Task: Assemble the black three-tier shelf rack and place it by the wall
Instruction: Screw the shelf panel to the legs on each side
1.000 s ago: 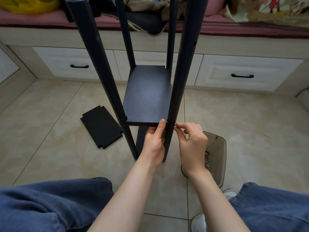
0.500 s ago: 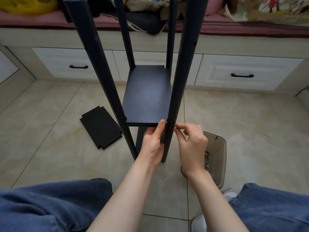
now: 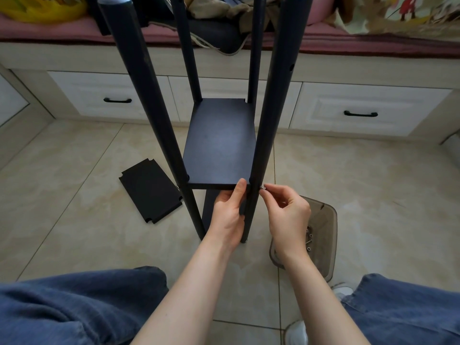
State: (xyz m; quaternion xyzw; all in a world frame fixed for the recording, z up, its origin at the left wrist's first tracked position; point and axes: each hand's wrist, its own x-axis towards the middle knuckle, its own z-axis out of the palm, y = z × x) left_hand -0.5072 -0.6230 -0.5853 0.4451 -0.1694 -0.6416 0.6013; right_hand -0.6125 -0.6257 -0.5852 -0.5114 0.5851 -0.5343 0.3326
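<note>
The black rack stands upright on the floor tiles on black poles, with one shelf board (image 3: 220, 143) fitted between them and a lower board partly hidden beneath it. My left hand (image 3: 230, 215) grips the near right pole (image 3: 270, 125) just under the shelf, thumb up against the board's front edge. My right hand (image 3: 286, 215) pinches a small silver screw (image 3: 262, 187) against the right side of that pole at shelf height. A loose black shelf board (image 3: 150, 191) lies flat on the floor to the left.
A smoky translucent container (image 3: 323, 220) holding several screws sits on the floor behind my right wrist. White drawers (image 3: 361, 110) under a cushioned bench (image 3: 74, 28) run across the back. My jeans-clad legs fill the bottom corners.
My right-hand fingers have shifted slightly at the screw. The rack and my left hand stay where they were.
</note>
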